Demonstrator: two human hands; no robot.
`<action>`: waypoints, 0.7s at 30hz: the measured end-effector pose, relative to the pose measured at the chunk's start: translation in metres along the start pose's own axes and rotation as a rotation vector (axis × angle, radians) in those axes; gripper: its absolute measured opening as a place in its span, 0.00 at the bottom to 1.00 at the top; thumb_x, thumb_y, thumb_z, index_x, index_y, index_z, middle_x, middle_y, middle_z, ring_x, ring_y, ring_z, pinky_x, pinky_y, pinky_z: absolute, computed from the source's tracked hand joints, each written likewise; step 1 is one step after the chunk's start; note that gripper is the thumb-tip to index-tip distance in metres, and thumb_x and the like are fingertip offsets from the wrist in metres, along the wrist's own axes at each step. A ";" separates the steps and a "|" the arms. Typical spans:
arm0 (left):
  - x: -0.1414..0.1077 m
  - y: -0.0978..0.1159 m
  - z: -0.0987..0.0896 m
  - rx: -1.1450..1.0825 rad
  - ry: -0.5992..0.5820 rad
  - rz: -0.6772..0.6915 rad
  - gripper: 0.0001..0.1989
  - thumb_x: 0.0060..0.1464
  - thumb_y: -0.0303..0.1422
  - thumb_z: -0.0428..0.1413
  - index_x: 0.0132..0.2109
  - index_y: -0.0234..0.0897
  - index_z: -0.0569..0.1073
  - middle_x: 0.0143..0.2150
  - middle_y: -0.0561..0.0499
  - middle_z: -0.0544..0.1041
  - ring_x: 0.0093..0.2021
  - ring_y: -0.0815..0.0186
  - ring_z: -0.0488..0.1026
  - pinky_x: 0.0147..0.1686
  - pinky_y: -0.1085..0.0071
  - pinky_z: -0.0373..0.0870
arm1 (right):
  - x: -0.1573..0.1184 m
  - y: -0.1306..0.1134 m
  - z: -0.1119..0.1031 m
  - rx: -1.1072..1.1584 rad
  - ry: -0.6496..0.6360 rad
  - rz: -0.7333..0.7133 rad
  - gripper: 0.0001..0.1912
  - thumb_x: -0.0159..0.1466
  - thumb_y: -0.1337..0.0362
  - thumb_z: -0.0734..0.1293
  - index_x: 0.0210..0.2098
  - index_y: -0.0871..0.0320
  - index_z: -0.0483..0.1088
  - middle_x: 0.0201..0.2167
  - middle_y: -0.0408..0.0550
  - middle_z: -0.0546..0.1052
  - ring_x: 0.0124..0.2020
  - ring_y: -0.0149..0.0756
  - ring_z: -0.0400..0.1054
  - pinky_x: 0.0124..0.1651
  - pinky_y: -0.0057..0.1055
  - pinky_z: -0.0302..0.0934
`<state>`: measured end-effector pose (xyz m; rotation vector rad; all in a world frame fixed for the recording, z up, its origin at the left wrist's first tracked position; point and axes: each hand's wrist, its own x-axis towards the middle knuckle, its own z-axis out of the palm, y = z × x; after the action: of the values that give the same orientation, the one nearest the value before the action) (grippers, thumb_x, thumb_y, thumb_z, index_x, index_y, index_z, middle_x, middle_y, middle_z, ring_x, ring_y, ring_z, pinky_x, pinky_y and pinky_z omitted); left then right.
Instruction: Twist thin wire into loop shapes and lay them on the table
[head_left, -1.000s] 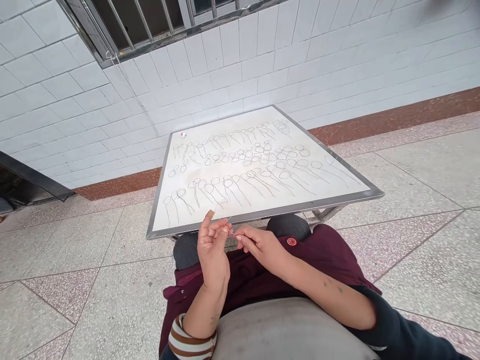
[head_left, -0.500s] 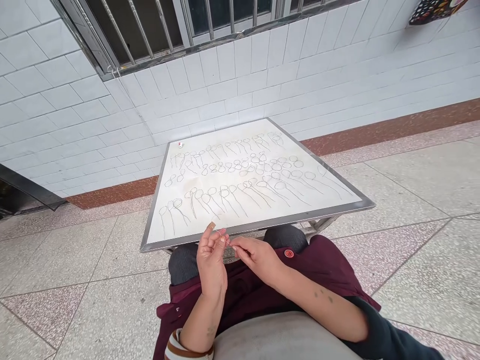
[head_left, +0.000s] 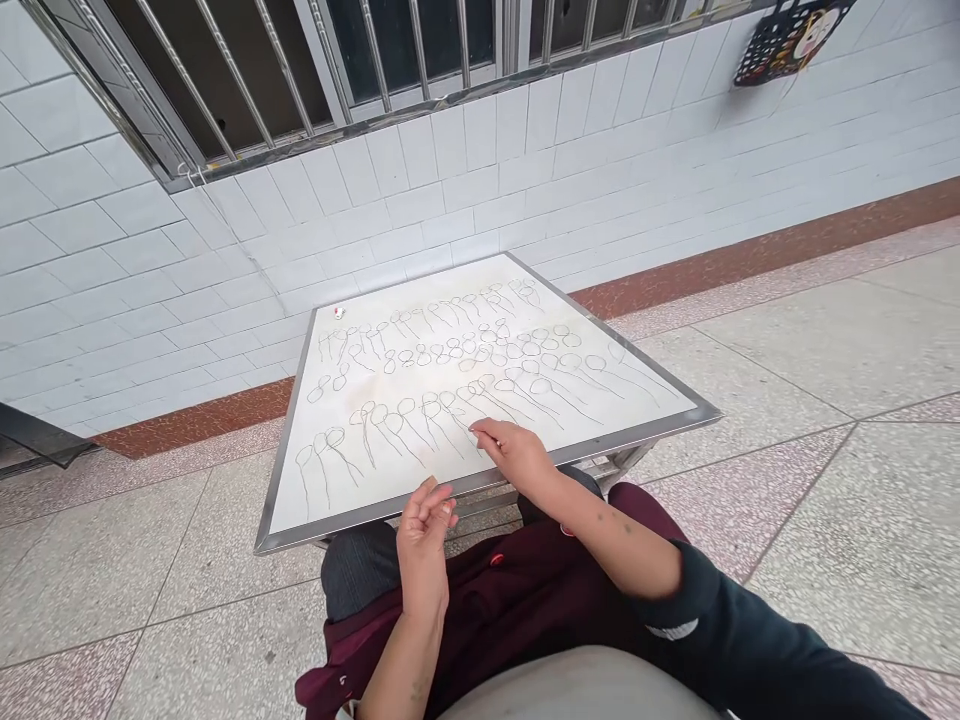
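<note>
Thin looped wires [head_left: 541, 388], some with two long tails, lie in rows on a white board table [head_left: 405, 460] with a grey metal rim. My right hand [head_left: 517, 455] is over the board's near edge, thumb and forefinger pinched together; whatever lies between them is too fine to make out. Lower and to the left, my left hand [head_left: 426, 540] is raised at the near rim with its fingers curled in toward the thumb, a tan wrap on one fingertip. What it holds, if anything, is too small to tell.
Behind the table stands a white tiled wall [head_left: 375, 215] with a barred window [head_left: 420, 50]. A patterned bag [head_left: 787, 45] hangs at the upper right. A small white and red item [head_left: 339, 313] sits at the board's far left corner. My knees are under the near edge.
My right hand has parted from my left and moved up and forward over the board. The thin strand between the hands no longer shows. The view has shifted to the right.
</note>
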<state>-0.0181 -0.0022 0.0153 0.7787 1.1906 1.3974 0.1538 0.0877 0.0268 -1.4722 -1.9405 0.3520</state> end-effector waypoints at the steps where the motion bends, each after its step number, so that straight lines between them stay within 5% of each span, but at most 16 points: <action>1: 0.000 -0.002 0.000 0.011 -0.015 0.000 0.22 0.52 0.35 0.62 0.53 0.37 0.71 0.48 0.43 0.78 0.43 0.64 0.75 0.42 0.67 0.70 | 0.010 0.004 0.001 -0.034 0.009 0.008 0.13 0.70 0.63 0.57 0.47 0.55 0.72 0.32 0.45 0.78 0.37 0.34 0.70 0.39 0.27 0.60; 8: 0.000 -0.008 -0.001 0.069 -0.039 -0.011 0.19 0.51 0.37 0.62 0.50 0.36 0.74 0.43 0.45 0.80 0.39 0.65 0.75 0.38 0.68 0.71 | 0.053 0.025 0.017 -0.241 -0.045 -0.001 0.11 0.67 0.69 0.60 0.38 0.56 0.75 0.27 0.49 0.77 0.37 0.40 0.65 0.29 0.27 0.50; 12: 0.002 -0.009 -0.005 0.070 -0.008 -0.007 0.19 0.51 0.37 0.63 0.49 0.37 0.74 0.42 0.45 0.80 0.39 0.65 0.75 0.38 0.69 0.71 | 0.053 0.032 0.026 -0.291 -0.067 -0.029 0.12 0.68 0.70 0.60 0.34 0.58 0.75 0.27 0.51 0.77 0.36 0.41 0.64 0.31 0.29 0.51; 21: 0.005 0.000 -0.011 0.079 0.108 0.041 0.20 0.49 0.38 0.64 0.48 0.36 0.75 0.40 0.45 0.80 0.38 0.64 0.76 0.38 0.67 0.72 | 0.030 0.026 0.028 -0.226 0.015 -0.160 0.13 0.69 0.67 0.58 0.43 0.61 0.74 0.37 0.55 0.77 0.40 0.44 0.64 0.43 0.38 0.59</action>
<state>-0.0297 -0.0002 0.0110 0.7949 1.3265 1.4482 0.1511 0.1292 0.0012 -1.4397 -2.1254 0.0509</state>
